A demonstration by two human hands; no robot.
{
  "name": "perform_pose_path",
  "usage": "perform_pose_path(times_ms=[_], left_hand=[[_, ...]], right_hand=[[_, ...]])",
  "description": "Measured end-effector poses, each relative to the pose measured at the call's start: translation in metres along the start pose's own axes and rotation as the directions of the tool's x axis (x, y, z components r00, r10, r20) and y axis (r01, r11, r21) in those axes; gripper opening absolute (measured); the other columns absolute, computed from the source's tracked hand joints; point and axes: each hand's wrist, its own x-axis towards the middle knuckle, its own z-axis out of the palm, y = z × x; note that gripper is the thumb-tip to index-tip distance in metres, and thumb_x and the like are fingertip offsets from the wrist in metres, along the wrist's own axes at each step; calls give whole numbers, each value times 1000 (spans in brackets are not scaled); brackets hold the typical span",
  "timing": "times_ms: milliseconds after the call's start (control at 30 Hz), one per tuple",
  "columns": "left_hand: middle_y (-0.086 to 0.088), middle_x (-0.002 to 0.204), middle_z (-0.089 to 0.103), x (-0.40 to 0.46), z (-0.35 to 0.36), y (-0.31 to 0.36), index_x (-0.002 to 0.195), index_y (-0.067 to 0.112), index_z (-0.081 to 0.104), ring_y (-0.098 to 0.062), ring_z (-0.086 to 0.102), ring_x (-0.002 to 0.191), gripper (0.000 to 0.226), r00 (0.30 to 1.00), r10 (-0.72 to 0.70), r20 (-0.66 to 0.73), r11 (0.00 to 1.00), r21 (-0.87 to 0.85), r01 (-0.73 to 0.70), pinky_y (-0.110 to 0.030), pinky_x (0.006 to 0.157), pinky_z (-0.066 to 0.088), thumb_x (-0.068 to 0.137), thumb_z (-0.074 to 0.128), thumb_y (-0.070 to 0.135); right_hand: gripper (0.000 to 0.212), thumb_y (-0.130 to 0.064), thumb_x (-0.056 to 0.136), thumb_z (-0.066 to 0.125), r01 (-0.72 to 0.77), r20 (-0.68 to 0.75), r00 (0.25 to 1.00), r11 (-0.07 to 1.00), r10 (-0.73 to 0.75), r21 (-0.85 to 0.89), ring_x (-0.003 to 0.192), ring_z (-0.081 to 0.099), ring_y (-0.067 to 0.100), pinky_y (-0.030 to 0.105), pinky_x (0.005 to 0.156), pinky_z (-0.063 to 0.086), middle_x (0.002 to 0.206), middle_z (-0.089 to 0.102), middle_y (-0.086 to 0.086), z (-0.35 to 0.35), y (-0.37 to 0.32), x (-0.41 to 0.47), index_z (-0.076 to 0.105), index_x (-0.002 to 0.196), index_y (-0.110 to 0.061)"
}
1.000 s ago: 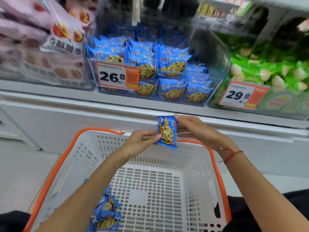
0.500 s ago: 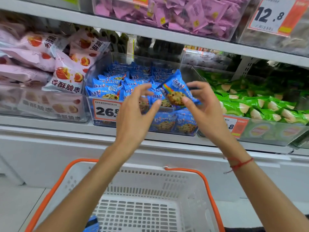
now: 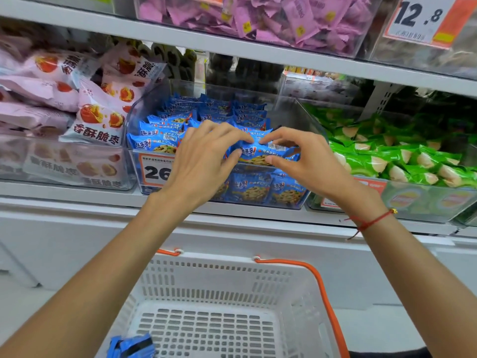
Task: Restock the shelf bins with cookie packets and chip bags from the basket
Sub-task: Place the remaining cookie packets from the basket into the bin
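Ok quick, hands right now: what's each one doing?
Left hand: pinches the blue cookie packet at its left end, over the clear bin.
Right hand: pinches the same packet at its right end.

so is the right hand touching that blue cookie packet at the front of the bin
Touching. The head view shows the right hand pinching the blue cookie packet between thumb and fingertips, over the clear bin.

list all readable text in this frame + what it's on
"12.8": price tag, top-shelf bin.
"26", rest hidden by the left hand: price tag on the cookie bin.
"香酥脆枣": pink snack bag.
"趣多多": blue cookie packet.
Small print, barcode, green bags' tag: unreadable.
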Motion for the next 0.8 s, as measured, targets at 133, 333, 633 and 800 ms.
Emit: perform_pose_path(times_ms=[133,333,633,800], left_hand=[[10,102,68,1,-4,1,110,28,66,-19,54,89,21,997,-30,-64,999,-21,29,-28,73,24,94,55,22],[5,97,71,8,-3,-5,108,32,69,-24,55,92,20,990,-125,67,991,64,120,-35,81,30,93,58,22],[4,101,67,-10,8,-9,97,19,74,-21,42,97,38,991,132,22,963,235,-133,-32,69,21,82,39,14],[0,106,67,-14,8,-11,103,14,73,-27,50,101,36,989,127,76,959,246,-142,-32,71,23,77,50,7]], right_hand=[[21,-23,86,69,11,4,1000,1000,-11,21,91,65,11,32,81,53,103,71,-6,-12,-6,6,70,106,-29],[24,-28,86,69,7,80,997,996,0,-85,93,64,6,31,89,50,113,69,-7,2,0,16,70,110,-30],[30,-33,93,48,49,-276,957,989,-85,-136,106,44,14,33,92,37,109,58,-1,46,11,-16,71,110,-23],[41,-36,90,42,40,-187,979,976,-81,-214,110,42,19,32,96,30,113,57,0,45,9,-22,66,120,-22]])
